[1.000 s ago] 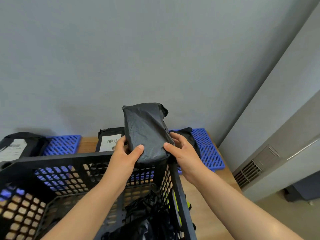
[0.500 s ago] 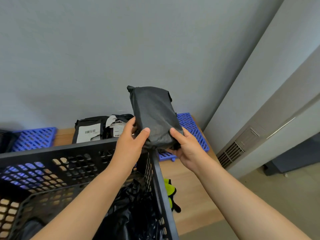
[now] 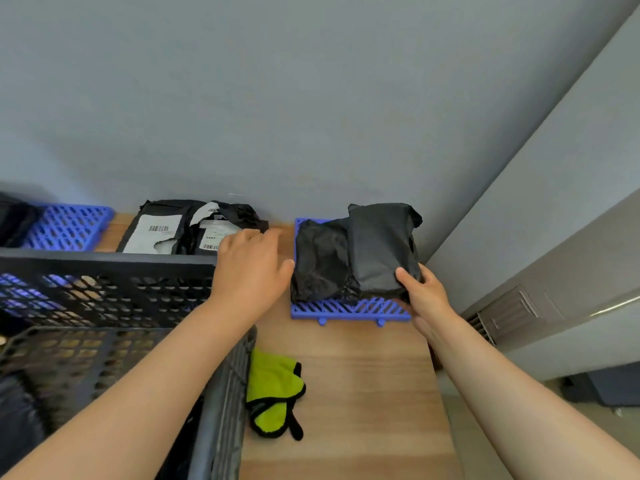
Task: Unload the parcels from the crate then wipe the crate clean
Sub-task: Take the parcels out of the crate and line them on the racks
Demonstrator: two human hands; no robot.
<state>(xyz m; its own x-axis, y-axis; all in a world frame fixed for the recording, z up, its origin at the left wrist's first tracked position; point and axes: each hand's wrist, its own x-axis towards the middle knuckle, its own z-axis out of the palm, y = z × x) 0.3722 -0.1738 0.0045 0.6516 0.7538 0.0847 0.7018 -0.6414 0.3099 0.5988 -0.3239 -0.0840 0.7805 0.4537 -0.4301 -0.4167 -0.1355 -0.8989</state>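
Parcel labels (image 3: 152,233): barcodes, txt illegible

Grey corner over a wooden top

We face a plain grey-blue wall (image 3: 277,98) from nine to one o'clock, evenly lit. It meets a paler side wall (image 3: 571,150) at two. A louvred vent (image 3: 509,313) and metal rail (image 3: 616,306) sit at three, and a light wooden tabletop (image 3: 363,393) at six.

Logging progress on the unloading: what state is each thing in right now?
Crate: not yet empty, dark parcel inside.
Black parcel: down at the blue mat, gripped by right hand.
Left hand: open, holding nothing.
Yellow-green cloth: crumpled on table, untouched.
Labelled parcels: unloaded, lying behind crate.
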